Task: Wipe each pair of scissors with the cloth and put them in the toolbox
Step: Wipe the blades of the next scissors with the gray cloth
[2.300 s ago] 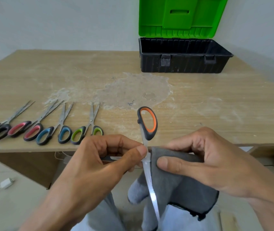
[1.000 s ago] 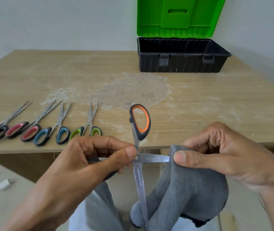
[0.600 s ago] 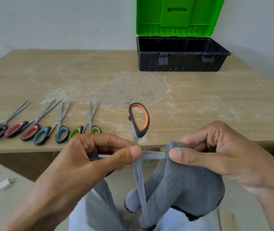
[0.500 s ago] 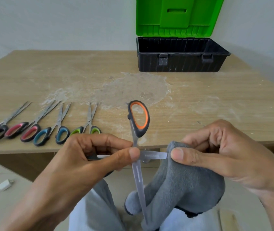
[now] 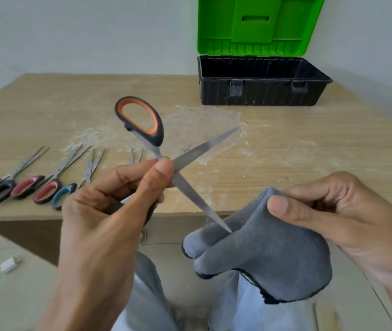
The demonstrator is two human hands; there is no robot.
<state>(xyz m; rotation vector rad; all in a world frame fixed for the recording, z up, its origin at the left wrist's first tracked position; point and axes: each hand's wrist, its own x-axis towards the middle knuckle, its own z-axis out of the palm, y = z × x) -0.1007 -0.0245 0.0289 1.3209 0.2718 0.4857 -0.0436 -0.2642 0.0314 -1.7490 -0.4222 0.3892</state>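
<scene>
Though splayed into a cross, orange-and-black-handled steel scissors [image 5: 185, 185] pinched at the pivot, over the wooden worktop's [image 5: 309, 151] near edge, by the curled left grip [image 5: 109, 211]. Lower blade aimed down-right, tip apparently touching the grey fleece cloth [image 5: 262, 254] bunched in the closed right grip [image 5: 333, 211]. Probably calls for drawing cloth up that blade.

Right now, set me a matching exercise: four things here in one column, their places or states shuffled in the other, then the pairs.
1 orange-handled scissors
2 cloth
3 toolbox
4 red-handled scissors

A lid up, far on the table
B lying on the table, left
C gripped by the right hand
D in the left hand, blades spread

Pairs: 1-D, 2-C, 3-A, 4-B
</scene>
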